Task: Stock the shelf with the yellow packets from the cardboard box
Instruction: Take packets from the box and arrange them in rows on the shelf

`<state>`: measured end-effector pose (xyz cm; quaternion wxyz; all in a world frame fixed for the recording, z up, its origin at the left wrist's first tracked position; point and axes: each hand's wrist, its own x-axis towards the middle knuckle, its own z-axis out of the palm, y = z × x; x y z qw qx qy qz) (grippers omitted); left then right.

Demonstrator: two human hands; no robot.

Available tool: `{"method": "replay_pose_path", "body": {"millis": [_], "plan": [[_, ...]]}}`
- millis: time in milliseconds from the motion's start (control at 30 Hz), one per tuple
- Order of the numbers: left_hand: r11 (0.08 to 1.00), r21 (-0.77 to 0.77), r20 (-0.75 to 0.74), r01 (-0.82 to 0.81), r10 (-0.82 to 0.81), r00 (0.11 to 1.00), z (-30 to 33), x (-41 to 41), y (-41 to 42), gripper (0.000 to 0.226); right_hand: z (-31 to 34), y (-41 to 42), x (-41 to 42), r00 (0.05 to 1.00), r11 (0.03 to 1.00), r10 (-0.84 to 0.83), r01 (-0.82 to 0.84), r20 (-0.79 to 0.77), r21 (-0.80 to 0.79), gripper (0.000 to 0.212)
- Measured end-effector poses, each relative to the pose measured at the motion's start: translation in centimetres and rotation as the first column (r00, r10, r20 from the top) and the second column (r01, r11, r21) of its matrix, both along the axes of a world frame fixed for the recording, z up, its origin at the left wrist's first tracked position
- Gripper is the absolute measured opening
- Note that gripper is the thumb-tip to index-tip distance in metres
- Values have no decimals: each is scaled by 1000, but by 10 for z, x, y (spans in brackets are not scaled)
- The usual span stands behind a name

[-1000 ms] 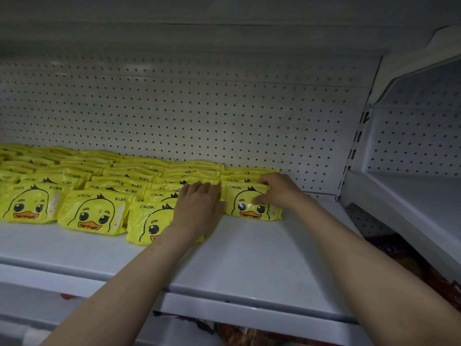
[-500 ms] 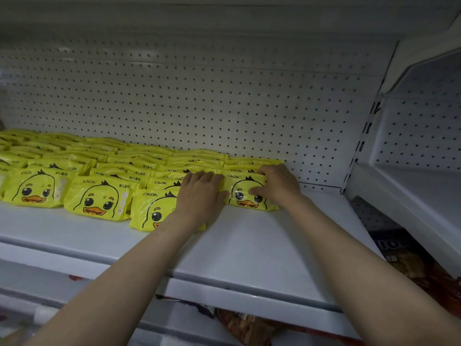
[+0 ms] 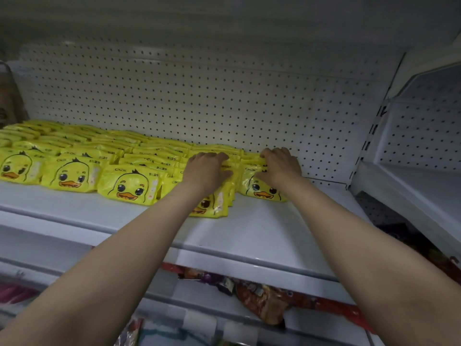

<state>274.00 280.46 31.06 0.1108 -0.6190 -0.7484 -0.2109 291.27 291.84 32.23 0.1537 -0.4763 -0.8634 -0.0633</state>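
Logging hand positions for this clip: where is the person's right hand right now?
In the head view the right hand rests on the rightmost yellow duck-print packet, right of centre on the white metal shelf, close to the perforated back panel.

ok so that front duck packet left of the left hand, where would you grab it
Take the front duck packet by its near bottom edge, coming from the open shelf front. It leans on the row behind, neighbours crowd both sides, so only that front edge looks free.
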Motion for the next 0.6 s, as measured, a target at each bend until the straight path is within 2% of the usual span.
{"method": "replay_pose_path", "body": {"millis": [200, 433, 600], "plan": [[990, 123, 136, -64, 47, 990, 28, -74, -86, 51, 37, -74, -71, 975, 982, 179, -186, -133, -45, 52], [956, 144, 52, -257, 252, 966, 34, -178, -244, 55, 54, -211, -182, 907, 926, 377, -373, -186, 57, 50], [927, 160, -19, -338, 345, 938, 32, -231, -360, 53, 47, -307, -249, 821, 843, 536, -534, -196, 71, 51]]}}
